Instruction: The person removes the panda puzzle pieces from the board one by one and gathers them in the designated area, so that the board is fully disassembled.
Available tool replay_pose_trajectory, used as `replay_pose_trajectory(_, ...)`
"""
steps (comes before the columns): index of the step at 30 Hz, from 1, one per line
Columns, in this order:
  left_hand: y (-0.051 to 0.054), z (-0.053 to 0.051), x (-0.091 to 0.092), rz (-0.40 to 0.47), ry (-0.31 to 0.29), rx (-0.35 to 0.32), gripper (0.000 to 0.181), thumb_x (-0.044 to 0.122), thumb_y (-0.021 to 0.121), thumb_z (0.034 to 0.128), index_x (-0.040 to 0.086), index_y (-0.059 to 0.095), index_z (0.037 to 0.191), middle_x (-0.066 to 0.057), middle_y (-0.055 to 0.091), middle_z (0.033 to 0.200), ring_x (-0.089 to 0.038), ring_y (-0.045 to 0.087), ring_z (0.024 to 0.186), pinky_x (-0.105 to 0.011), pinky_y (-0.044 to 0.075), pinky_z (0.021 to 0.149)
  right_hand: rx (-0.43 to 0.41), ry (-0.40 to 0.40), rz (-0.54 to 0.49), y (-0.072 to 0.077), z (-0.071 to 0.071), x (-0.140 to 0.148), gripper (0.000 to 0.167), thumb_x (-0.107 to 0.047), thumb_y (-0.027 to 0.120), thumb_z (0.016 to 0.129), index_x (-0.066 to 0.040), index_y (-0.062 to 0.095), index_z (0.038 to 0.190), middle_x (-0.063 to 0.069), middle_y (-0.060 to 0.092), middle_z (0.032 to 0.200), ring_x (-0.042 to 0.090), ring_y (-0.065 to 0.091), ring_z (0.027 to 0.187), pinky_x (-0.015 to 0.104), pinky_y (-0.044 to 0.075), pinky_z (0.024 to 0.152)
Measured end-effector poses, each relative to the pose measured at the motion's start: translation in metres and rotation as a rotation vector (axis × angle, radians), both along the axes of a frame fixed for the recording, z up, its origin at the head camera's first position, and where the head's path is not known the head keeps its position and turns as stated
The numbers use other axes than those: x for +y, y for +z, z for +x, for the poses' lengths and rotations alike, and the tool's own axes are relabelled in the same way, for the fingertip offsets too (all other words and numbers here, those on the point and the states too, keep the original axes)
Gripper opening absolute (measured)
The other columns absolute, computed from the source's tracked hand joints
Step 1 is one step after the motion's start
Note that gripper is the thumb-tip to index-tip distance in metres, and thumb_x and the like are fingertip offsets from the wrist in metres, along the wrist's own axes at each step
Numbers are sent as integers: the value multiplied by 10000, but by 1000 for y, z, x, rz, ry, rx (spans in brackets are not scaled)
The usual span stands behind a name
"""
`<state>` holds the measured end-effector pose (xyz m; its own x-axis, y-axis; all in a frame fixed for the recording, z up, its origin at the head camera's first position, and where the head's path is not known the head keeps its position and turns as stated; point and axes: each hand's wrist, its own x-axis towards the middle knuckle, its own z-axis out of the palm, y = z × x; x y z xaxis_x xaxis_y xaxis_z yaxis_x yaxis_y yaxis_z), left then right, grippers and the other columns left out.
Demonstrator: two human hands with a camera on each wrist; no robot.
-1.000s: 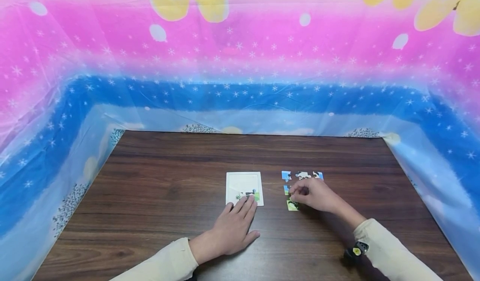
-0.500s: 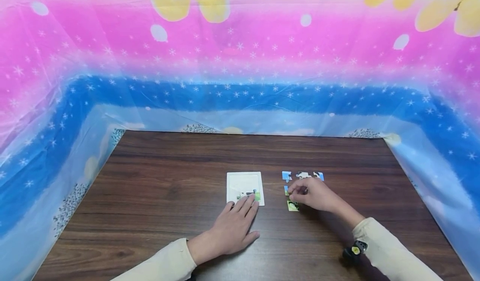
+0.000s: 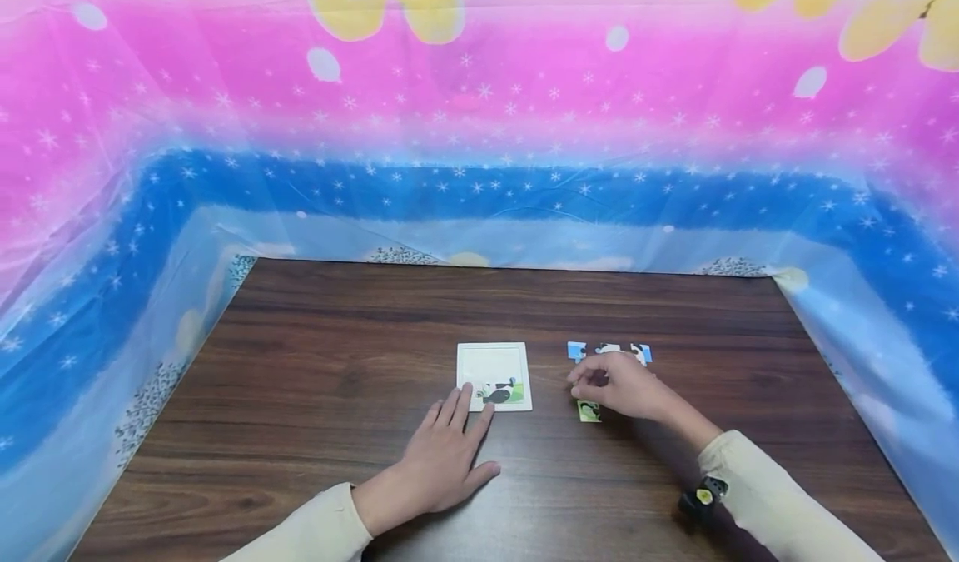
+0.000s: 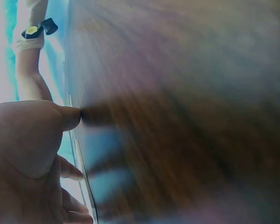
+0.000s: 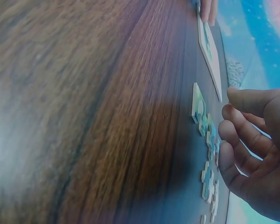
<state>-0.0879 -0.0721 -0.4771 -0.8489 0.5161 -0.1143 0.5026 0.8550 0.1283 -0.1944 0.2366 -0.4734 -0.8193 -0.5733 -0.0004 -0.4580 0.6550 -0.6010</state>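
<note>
A white puzzle board (image 3: pixel 479 362) lies on the brown table, with a black-and-white animal picture on green (image 3: pixel 498 393) partly filled in at its lower right. My left hand (image 3: pixel 442 454) lies flat with its fingertips at the board's near edge. My right hand (image 3: pixel 620 385) hovers over the loose puzzle pieces, fingers loosely bent. In the right wrist view, no piece shows between the right thumb (image 5: pixel 245 100) and fingers. A green piece (image 3: pixel 588 412) lies just in front of that hand, and a blue piece (image 3: pixel 576 351) behind it. The hand hides other pieces.
Another blue-and-black piece (image 3: pixel 642 352) lies at the back right of the loose group. The wood-grain table (image 3: pixel 337 354) is bordered by a patterned cloth (image 3: pixel 479 187) at the back and sides. A dark wrist device (image 3: pixel 703 495) hangs at the right sleeve.
My left hand has slid back and left, uncovering more of the picture on the board. My right hand has shifted slightly left and now covers the middle-left blue-green piece.
</note>
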Motion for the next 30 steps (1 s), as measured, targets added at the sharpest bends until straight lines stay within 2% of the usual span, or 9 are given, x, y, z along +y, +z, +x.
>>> replay_pose_trajectory(6,-1,-1,-4,18,-18,-9,752,582,468,1024,89,376,1584,-248,283,1639,-386,288,1518,-537,309,1198,-4,10,7,0,-2,-6,68,-218,754,946,-222,769,1012,-191,679,839,29,612,771,262,534,697)
replay_pose_trajectory(14,0,-3,-5,25,-32,0,754,575,505,1013,81,397,1573,-293,310,1609,-408,312,1502,-522,332,1193,-35,37,-19,10,-6,-28,104,-226,732,965,-188,774,1053,-172,693,861,46,627,771,270,545,689)
replay_pose_trajectory(22,3,-6,-5,25,-32,-23,762,576,536,1000,90,404,1572,-288,326,1604,-406,332,1492,-521,342,1188,37,89,-21,10,-18,-66,145,-226,755,945,-163,791,1070,-103,745,985,30,670,863,253,574,762)
replay_pose_trajectory(30,2,-7,-6,29,-44,-12,758,573,536,1003,94,401,1574,-284,331,1603,-400,331,1494,-528,362,1174,67,186,-25,6,-25,-100,156,-223,755,944,-147,805,1071,-53,744,1011,55,674,874,272,574,764)
